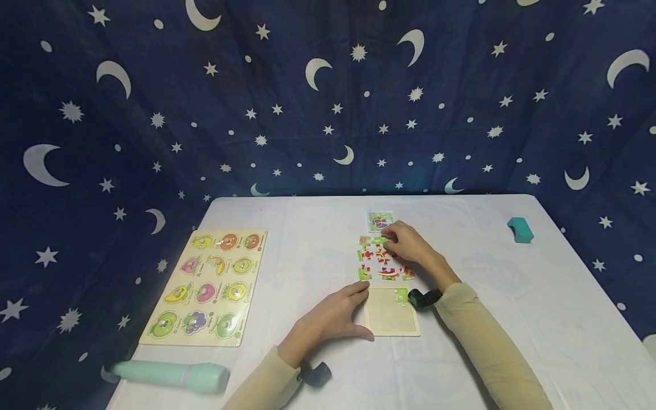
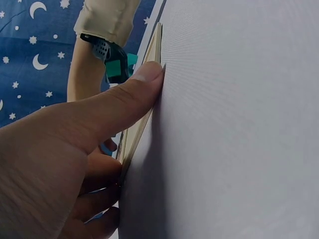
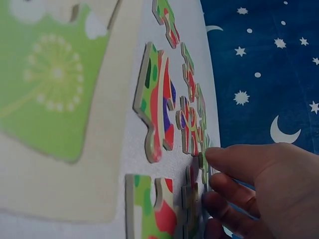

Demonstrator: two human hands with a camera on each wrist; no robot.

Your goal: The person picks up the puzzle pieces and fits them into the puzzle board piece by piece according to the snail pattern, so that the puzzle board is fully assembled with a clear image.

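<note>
Touching one tray (image 1: 389,318) — one left hand (image 1: 333,311) | one piece (image 1: 401,295) inside (green)

A beige left sleeve (image 1: 263,380) matches the right sleeve (image 1: 489,341). The left wrist camera (image 1: 318,374) and right wrist camera (image 1: 423,298) are black and rounded, the latter with small holes and a green square face.

The table (image 1: 302,245) has room between the left-edge board (image 1: 202,279) and the left hand (image 1: 334,310) — and up the right edge to the block (image 1: 521,230) near the far corner. From the tray (image 1: 389,319) toward the far edge, pieces (image 1: 365,274) and the right hand (image 1: 410,242) obstruct.
</note>
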